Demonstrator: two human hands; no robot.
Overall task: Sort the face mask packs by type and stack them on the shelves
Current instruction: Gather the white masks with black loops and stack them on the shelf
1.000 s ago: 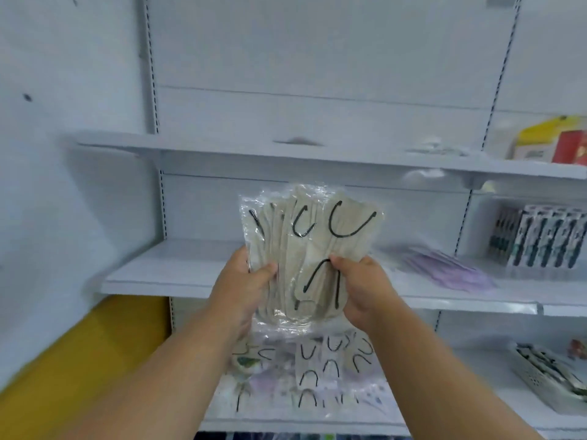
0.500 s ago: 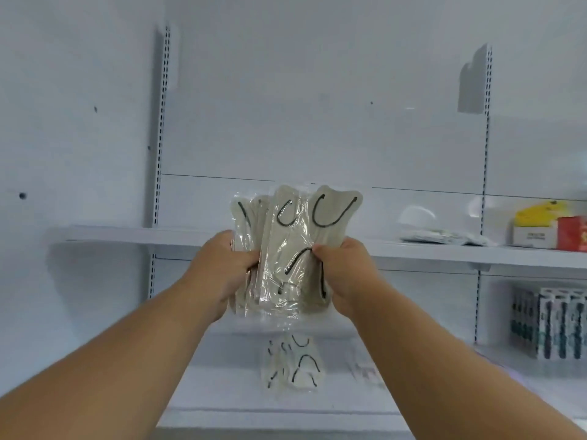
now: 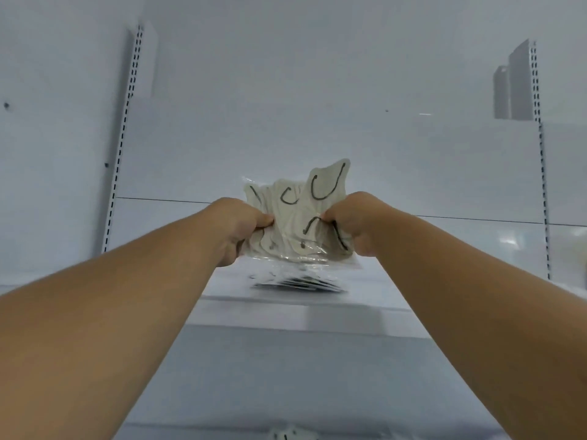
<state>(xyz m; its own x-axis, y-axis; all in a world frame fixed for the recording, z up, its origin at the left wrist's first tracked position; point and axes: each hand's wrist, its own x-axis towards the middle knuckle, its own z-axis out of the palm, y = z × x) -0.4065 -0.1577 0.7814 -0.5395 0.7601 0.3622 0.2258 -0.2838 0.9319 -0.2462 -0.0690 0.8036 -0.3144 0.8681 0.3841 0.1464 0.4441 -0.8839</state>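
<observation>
At the far left a slotted white shelf upright (image 3: 122,147) runs up the back panel. The person's left hand (image 3: 236,228) reaches forward with its fingers (image 3: 263,221) curled, pinching the left edge of a clear plastic face mask pack (image 3: 298,217). The pack holds several beige masks with black ear loops, fanned so that their tops stand uneven, the rightmost one rising highest. It is held upright between the two hands, crumpled in the middle, just above the white shelf (image 3: 286,312) and in front of the back panel. Directly below the pack, on that shelf, lies a flat stack of mask packs (image 3: 298,283), blurred, showing dark lines at its front edge; whether the held pack's lower edge touches it cannot be told. The right hand (image 3: 362,227) grips the pack's right edge, its fingers (image 3: 332,216) bunched and pressed into the plastic. At the far right stands a second slotted upright (image 3: 541,160).
</observation>
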